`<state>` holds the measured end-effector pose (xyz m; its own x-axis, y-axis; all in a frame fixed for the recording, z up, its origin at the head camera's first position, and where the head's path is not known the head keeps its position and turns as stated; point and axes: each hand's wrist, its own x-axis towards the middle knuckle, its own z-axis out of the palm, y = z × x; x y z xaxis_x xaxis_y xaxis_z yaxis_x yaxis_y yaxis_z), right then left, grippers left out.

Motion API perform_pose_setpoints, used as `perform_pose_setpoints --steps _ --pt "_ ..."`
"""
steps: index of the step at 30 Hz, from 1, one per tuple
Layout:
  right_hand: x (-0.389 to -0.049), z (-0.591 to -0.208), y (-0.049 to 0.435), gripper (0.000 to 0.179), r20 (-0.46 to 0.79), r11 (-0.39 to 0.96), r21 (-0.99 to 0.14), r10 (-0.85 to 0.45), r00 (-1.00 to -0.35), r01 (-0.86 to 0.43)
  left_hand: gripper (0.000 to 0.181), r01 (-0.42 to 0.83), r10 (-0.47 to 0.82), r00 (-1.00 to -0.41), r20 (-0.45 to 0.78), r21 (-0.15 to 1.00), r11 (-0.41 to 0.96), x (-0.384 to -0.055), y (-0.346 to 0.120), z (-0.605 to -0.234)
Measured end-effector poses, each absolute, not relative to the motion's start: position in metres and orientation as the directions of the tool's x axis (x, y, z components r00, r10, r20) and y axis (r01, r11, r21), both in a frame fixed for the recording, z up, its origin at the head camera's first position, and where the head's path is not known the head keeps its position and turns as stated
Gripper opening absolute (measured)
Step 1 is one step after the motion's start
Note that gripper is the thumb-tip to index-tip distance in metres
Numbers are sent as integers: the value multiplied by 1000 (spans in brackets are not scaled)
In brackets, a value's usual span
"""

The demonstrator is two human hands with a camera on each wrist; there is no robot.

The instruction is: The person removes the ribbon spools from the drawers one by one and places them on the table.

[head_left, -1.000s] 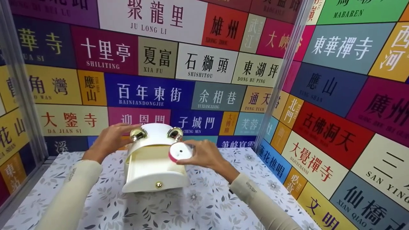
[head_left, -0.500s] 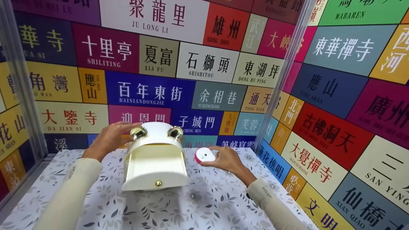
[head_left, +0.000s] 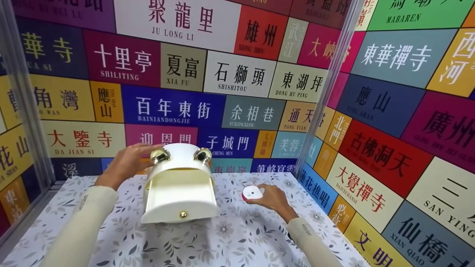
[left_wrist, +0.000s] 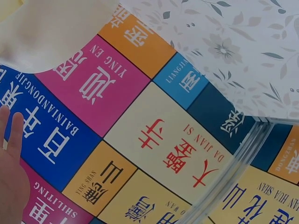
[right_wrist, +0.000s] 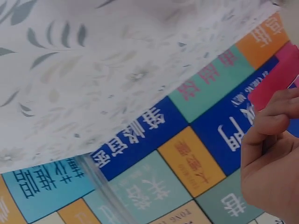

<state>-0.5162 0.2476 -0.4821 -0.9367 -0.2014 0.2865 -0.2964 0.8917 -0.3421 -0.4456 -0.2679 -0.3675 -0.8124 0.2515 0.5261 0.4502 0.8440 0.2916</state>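
Note:
My right hand pinches a small round white disc with a pink-red rim and a dark dot at its middle. It is held right of the box, over the table; in the right wrist view part of its pink side shows beside the curled fingers. A white frog-shaped drawer box with shiny gold eyes stands at centre-left. Its drawer, with a gold knob, is pulled out toward me and holds nothing visible. My left hand rests against the box's left side by one eye, fingers extended.
A tablecloth with grey leaves and flowers covers the table. Walls of coloured panels with printed characters rise behind it and on both sides. Clear upright posts stand at the corners.
My right hand has carried the disc from in front of the box's right side out to the right, and latterly lower. The left hand and box stay nearly where they were.

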Motion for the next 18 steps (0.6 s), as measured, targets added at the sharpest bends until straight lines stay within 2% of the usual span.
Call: perform_pose_setpoints --steps 5,10,18 --pt "-523 -503 262 90 262 892 -390 -133 -956 -231 77 450 248 -814 526 300 841 -445 -267 -369" --pt "-529 -525 273 93 257 904 -389 -81 -963 -180 78 466 254 -797 548 293 835 -446 -269 -370" --pt "-531 -550 276 91 229 891 -423 -69 -971 -163 79 464 248 -794 555 291 837 -446 -269 -370"
